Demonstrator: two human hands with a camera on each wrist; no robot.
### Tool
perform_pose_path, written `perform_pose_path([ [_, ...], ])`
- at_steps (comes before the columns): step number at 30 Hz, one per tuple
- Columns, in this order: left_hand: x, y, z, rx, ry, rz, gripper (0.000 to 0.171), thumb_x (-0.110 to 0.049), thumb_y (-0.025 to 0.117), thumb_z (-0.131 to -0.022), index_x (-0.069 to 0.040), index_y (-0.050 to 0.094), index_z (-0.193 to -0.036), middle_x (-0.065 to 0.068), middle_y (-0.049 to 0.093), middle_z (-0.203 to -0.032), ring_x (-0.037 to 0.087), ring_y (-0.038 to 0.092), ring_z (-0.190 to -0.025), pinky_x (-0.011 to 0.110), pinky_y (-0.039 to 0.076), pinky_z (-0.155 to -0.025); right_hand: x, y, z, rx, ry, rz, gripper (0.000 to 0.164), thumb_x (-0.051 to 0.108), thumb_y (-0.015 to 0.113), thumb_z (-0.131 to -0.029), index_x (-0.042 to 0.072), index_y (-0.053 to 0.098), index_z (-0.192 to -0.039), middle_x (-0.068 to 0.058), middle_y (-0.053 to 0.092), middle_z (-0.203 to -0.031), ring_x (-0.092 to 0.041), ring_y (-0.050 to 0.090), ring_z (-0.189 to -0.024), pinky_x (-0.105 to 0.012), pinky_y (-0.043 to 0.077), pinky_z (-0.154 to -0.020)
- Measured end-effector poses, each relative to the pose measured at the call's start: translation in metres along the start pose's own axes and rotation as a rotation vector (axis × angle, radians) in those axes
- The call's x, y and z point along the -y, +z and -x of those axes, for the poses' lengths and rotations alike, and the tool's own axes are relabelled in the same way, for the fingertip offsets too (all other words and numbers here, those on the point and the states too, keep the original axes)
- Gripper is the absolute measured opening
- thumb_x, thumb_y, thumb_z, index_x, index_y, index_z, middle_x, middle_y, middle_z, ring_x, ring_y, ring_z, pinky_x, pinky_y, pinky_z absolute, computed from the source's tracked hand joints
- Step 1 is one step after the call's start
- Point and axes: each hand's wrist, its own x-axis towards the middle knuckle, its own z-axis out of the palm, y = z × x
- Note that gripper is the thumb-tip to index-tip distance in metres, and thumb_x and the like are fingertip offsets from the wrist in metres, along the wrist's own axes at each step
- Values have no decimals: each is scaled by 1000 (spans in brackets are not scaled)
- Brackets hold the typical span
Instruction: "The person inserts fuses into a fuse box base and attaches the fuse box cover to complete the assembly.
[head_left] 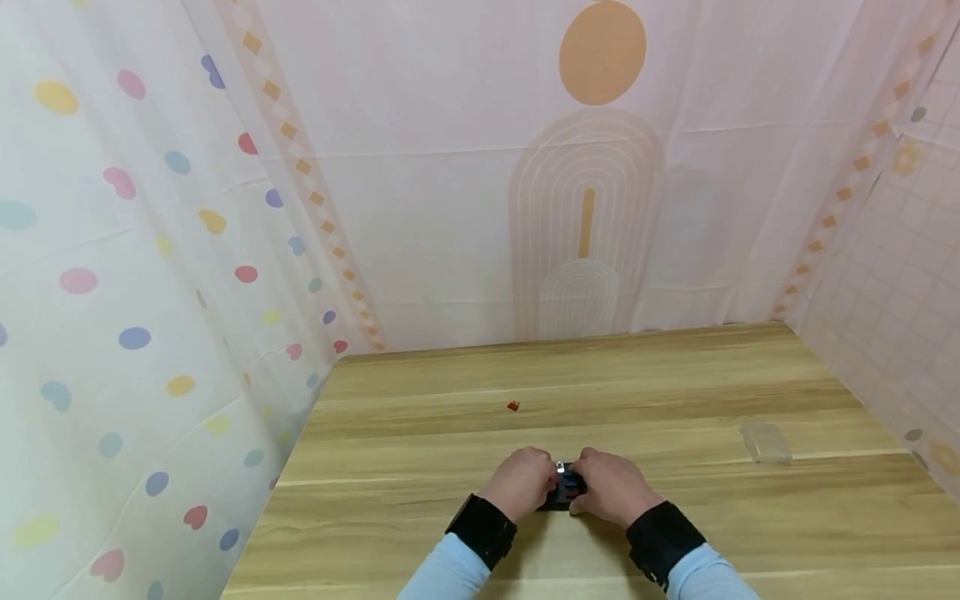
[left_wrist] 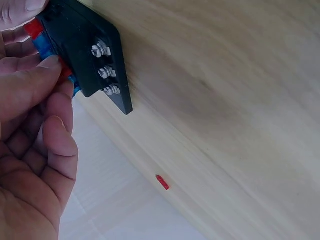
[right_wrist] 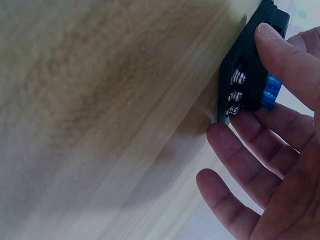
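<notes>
A black fuse block point(head_left: 557, 502) stands between both hands over the table, with silver screw terminals point(left_wrist: 102, 50) along its side. Red and blue blade fuses sit in its top; a blue fuse point(right_wrist: 271, 90) shows in the right wrist view. My left hand point(head_left: 522, 482) pinches a red fuse point(left_wrist: 65, 71) at the row's near end between thumb and index finger. My right hand point(head_left: 617, 486) grips the block, its thumb on one side and fingers at the other. Farther back on the wood lies a loose red piece point(head_left: 513, 406), shaped like a blade fuse.
The wooden table point(head_left: 420, 433) carries a clear plastic box or lid point(head_left: 765, 442) to the right. Patterned curtains point(head_left: 442, 208) hang behind and along both sides of the table.
</notes>
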Motion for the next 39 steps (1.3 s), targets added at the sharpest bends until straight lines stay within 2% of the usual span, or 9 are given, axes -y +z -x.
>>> perform_pose_path([
  [8,2,0,0,21,6,14,13,-10,79,-85,-15,76,-73,-8,64,-73,2,57,-67,16,47,-63,0,0,-1,2,14,-2,38,24,91,-68,6,73,-96,0,56,-85,-15,51,-69,-37,48,-65],
  [15,6,2,1,-32,72,10,13,-9,80,-83,-14,74,-72,-6,63,-72,3,57,-66,16,47,-62,2,-2,0,4,27,-16,39,23,91,-68,5,73,-97,-1,56,-85,-16,52,-71,-39,49,-66],
  [23,4,4,-1,27,18,-17,11,-13,78,-86,-15,75,-76,-6,64,-75,2,58,-69,17,47,-65,2,-2,-1,11,40,-7,39,23,91,-68,6,73,-97,0,56,-85,-15,51,-70,-38,48,-65],
  [30,6,4,-2,14,43,-3,9,-14,78,-86,-16,76,-77,-8,64,-75,1,57,-68,16,46,-64,3,-2,0,14,39,11,38,24,91,-68,6,73,-96,1,55,-84,-15,51,-68,-37,47,-63],
  [35,10,5,-2,9,46,44,6,-14,79,-86,-17,77,-80,-10,67,-77,0,58,-70,16,46,-66,3,-2,0,20,37,8,36,23,90,-70,7,72,-97,0,55,-84,-15,50,-68,-37,48,-64],
  [39,14,4,-2,24,-5,107,8,-18,77,-87,-16,76,-80,-11,63,-74,-1,53,-66,16,44,-63,4,-3,0,33,48,3,38,22,89,-72,6,72,-101,-1,55,-86,-16,51,-70,-39,49,-67],
])
